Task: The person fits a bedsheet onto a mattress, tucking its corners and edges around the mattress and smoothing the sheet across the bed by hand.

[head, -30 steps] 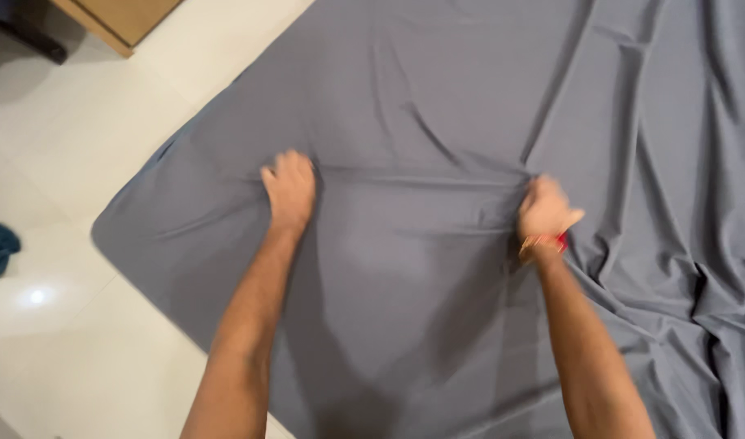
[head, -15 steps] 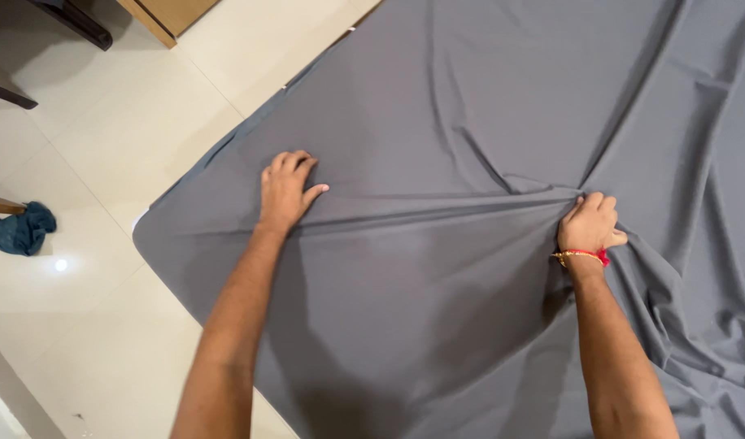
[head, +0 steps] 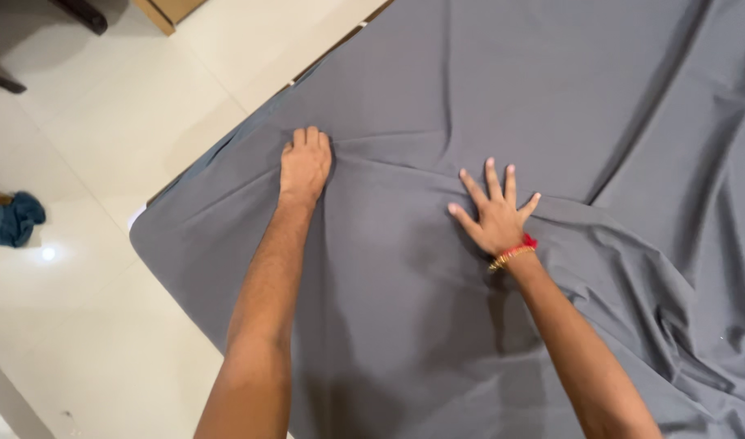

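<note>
I see 1 grey sheet (head: pixel 470 97) spread over what looks like a bed; it fills most of the view from the far edge to the near edge. Its rounded corner (head: pixel 145 236) lies at the left, over the pale tiled floor (head: pixel 104 130).

My left hand (head: pixel 305 165) rests on the sheet near its left edge. The fingers are together and curled down into the fabric at a small ridge of folds; I cannot tell whether they pinch the cloth or only press it.

My right hand (head: pixel 494 213) lies flat on the sheet to the right of the left hand, well apart from it. Its fingers are spread wide, palm down, holding nothing. A red and gold wristband (head: pixel 512 252) sits on that wrist.

A long crease runs between the 2 hands. To the right of the right hand the fabric bunches into heavier folds (head: pixel 673 325) toward the near right corner.

On the floor at the far left lies 1 crumpled blue cloth (head: pixel 13 219). A wooden furniture corner (head: pixel 171 10) shows at the far edge, with 1 dark furniture leg (head: pixel 84 14) to its left.
</note>
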